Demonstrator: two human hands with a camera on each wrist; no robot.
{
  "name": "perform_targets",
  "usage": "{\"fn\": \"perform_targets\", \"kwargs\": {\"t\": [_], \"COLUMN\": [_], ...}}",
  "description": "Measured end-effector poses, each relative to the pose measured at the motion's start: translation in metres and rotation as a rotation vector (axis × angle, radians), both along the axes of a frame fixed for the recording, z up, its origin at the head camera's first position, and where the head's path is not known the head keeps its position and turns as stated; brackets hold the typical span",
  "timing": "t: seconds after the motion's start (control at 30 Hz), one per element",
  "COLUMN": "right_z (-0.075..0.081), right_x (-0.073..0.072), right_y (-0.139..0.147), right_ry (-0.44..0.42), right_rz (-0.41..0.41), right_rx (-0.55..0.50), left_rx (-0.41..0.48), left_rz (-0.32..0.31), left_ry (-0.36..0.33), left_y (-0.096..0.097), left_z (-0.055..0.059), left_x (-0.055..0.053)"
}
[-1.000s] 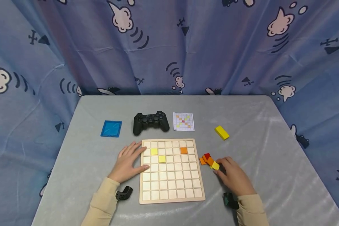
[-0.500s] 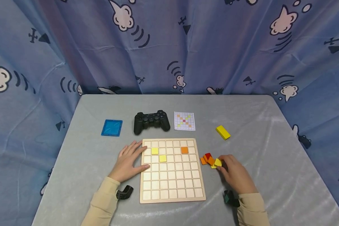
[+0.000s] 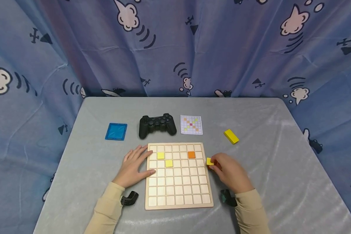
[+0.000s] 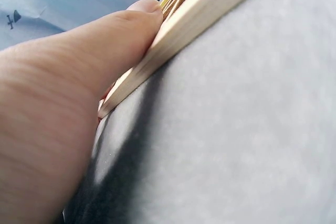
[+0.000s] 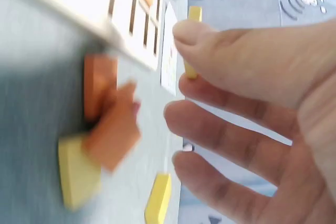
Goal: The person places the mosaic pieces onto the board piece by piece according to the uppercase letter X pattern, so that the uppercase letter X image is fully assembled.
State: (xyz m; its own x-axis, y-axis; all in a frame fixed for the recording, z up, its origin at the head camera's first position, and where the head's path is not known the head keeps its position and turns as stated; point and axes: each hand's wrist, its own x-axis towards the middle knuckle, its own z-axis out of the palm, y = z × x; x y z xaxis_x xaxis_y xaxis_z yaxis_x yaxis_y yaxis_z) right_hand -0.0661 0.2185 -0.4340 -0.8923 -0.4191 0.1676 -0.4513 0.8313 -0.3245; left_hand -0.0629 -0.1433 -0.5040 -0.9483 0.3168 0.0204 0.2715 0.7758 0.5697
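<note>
As a yellow tile (image 3: 209,161), pinched in the right hand (image 3: 231,172), is brought beside the board's (image 3: 178,207) right edge, placement seems nearer; the left edge is touched by the relaxed left hand (image 3: 131,169).

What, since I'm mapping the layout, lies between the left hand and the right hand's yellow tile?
The wooden grid board, with two yellow tiles and one orange tile on it, as the head view shows.

The gridded board (image 3: 179,189) was pale wood, the tile (image 3: 210,161) held beside it yellow; beyond it, the controller (image 3: 157,125) black, the card (image 3: 191,124) white with coloured squares, the curtain (image 3: 228,48) cloud-printed blue.
</note>
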Motion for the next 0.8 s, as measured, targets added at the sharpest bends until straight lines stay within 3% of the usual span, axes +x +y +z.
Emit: {"fn": "perform_targets", "kwargs": {"t": [0.33, 0.8], "right_z": [-0.003, -0.026], "right_x": [-0.008, -0.017], "right_y": [-0.037, -0.056], "right_ry": [0.05, 0.022], "right_rz": [0.166, 0.231], "right_rx": [-0.052, -0.046], "left_rx": [0.003, -0.005], "left_rz": [0.0, 0.005], "left_ry": [-0.007, 0.003], "left_y": [0.0, 0.0], "left_z": [0.002, -0.001], "left_x": [0.0, -0.001]}}
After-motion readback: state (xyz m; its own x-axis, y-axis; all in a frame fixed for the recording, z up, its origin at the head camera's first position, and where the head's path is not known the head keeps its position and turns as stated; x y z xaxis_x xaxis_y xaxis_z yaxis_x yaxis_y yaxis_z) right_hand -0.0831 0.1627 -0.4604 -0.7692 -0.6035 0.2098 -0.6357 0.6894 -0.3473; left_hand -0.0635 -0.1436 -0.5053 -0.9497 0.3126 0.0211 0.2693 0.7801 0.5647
